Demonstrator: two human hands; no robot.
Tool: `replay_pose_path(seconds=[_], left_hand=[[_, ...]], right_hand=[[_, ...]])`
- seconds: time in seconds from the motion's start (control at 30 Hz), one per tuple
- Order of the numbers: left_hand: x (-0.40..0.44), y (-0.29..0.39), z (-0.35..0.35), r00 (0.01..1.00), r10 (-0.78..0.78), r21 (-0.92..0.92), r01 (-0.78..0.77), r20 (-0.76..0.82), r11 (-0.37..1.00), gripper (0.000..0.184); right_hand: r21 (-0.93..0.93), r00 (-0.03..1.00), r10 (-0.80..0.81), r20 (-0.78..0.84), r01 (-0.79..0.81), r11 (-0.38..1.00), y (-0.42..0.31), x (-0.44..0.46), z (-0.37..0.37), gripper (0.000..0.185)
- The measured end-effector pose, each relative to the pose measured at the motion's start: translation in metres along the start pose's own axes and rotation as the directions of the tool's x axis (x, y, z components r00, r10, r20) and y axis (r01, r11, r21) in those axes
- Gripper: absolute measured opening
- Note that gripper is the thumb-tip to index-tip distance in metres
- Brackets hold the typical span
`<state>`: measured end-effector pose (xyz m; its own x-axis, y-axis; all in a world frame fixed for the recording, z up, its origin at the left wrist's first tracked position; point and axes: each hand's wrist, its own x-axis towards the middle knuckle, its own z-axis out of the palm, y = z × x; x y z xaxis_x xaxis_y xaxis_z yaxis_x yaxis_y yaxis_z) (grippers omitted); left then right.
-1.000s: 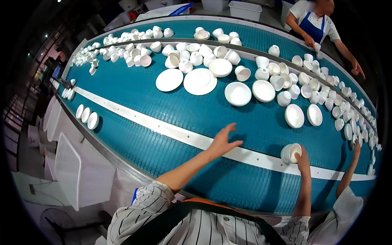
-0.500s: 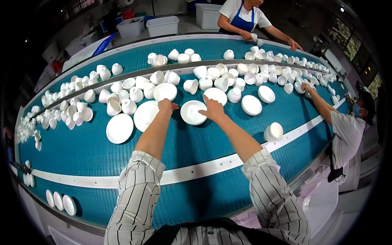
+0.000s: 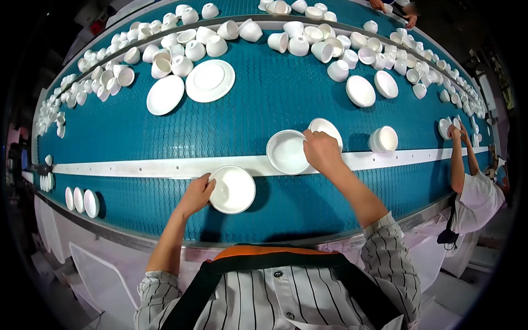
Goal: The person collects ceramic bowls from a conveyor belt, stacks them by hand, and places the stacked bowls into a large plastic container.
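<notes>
In the head view my left hand [image 3: 197, 196] is closed on the rim of a white bowl [image 3: 233, 190], held over the near belt lane with its inside facing up. My right hand [image 3: 322, 147] grips a second white bowl [image 3: 286, 153] by its right edge, above the white divider strip. Another white bowl [image 3: 325, 130] shows behind the same hand and appears to be held in it too; the fingers between the two are partly hidden. To the right of that hand, a short stack of white bowls [image 3: 383, 139] stands beside the strip.
Two white plates [image 3: 210, 81] lie on the teal belt [image 3: 121, 132] at far left. Many white cups [image 3: 194, 50] line the rail [image 3: 258, 21]. Several white dishes [image 3: 91, 204] stand on edge near left. A co-worker's hands [image 3: 455, 131] handle bowls at right; another person's hands show at top.
Both hands have drawn back toward my body, bringing bowls off the middle of the belt. My left hand now grips one. The view has tilted downward.
</notes>
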<state>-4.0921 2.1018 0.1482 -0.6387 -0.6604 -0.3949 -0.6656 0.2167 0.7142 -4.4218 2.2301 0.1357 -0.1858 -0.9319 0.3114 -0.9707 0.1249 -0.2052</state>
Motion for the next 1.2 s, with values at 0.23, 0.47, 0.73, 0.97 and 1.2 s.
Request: replay_pose_path(seconds=[0.23,0.47,0.73,0.97,1.2], left_hand=[[-0.024,0.064,0.093,0.723,0.655,0.611,-0.422,-0.219,0.670,0.064],[-0.012,0.081,0.130,0.951,0.310,0.582,-0.254,0.004,0.772,0.021],[-0.005,0.154,0.201,0.810,0.586,0.402,-0.535,-0.006,0.743,0.057],[0.005,0.150,0.240,0.853,0.522,0.497,-0.445,-0.017,0.744,0.038],[0.130,0.212,0.226,0.894,0.406,-0.033,-0.420,-0.191,0.907,0.056]], right_hand=[[0.153,0.950,0.081,0.303,-0.133,0.979,-0.041,-0.098,-0.019,0.026],[0.401,0.864,0.105,0.493,-0.333,0.853,-0.001,-0.134,-0.062,0.047],[0.295,0.773,0.286,0.566,-0.514,0.806,0.090,-0.172,-0.071,0.031],[0.811,0.829,0.355,0.432,-0.530,0.248,0.161,-0.150,-0.118,0.024],[0.328,0.706,0.703,-0.085,-0.646,0.689,0.371,-0.031,-0.028,0.047]])
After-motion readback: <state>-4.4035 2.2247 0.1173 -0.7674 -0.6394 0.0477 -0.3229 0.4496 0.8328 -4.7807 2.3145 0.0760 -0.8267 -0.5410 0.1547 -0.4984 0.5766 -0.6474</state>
